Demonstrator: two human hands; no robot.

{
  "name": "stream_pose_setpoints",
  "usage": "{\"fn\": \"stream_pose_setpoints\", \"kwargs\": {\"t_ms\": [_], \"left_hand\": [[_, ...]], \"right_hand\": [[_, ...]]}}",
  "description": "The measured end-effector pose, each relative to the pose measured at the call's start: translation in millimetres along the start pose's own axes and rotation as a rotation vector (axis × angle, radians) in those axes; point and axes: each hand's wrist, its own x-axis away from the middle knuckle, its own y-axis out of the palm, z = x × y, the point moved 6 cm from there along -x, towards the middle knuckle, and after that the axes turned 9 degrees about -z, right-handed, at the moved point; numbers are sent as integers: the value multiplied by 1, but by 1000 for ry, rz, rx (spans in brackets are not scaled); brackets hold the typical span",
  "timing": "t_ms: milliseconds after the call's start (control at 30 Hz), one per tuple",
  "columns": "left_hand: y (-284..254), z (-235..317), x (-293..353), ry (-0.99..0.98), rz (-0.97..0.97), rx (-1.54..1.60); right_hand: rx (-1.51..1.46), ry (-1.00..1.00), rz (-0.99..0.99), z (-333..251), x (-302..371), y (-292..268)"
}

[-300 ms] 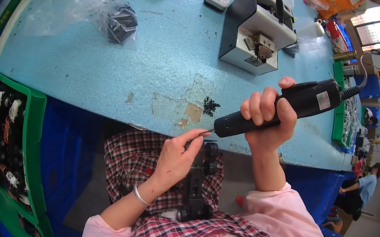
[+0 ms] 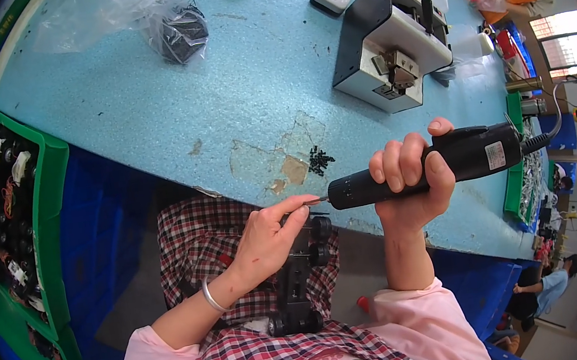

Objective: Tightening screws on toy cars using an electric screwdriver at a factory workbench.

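Observation:
My right hand (image 2: 415, 170) is wrapped around a black corded electric screwdriver (image 2: 471, 154), held level with its nose pointing left. From that nose a thin metal bit (image 2: 323, 199) runs to my left hand (image 2: 270, 237), whose thumb and forefinger pinch at its tip. Whether a small screw sits between those fingertips is hidden. Below them, a black toy car chassis (image 2: 295, 288) with black wheels rests on my lap, partly covered by my left hand. Just beyond the fingers, a small heap of black screws (image 2: 319, 160) lies on the blue table (image 2: 149, 118).
A black-and-white bench machine (image 2: 388, 50) stands at the back right. Clear plastic bags, one holding a black bundle (image 2: 182, 35), lie far left. Green trays of wheeled parts (image 2: 52, 211) stand at left; another green tray (image 2: 515, 186) is at right. Other people work beyond.
The screwdriver and my right hand have shifted slightly to the right, and the bit has drawn back a little from my left fingertips. My left hand has hardly moved.

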Motion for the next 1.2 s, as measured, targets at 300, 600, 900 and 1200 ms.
{"fn": "stream_pose_setpoints", "kwargs": {"t_ms": [300, 600, 900, 1200], "left_hand": [[-1, 3, 0, -26, -2, -3], [1, 7, 1, -53, -78, -153], [0, 2, 0, -51, -81, -98], [0, 1, 0, -26, -80, -85]], "right_hand": [[20, 5, -23, 1, 0, 0], [60, 13, -68, -2, 3, 5], [61, 74, -94, 14, 13, 12], [79, 80, -116, 14, 11, 14]]}}
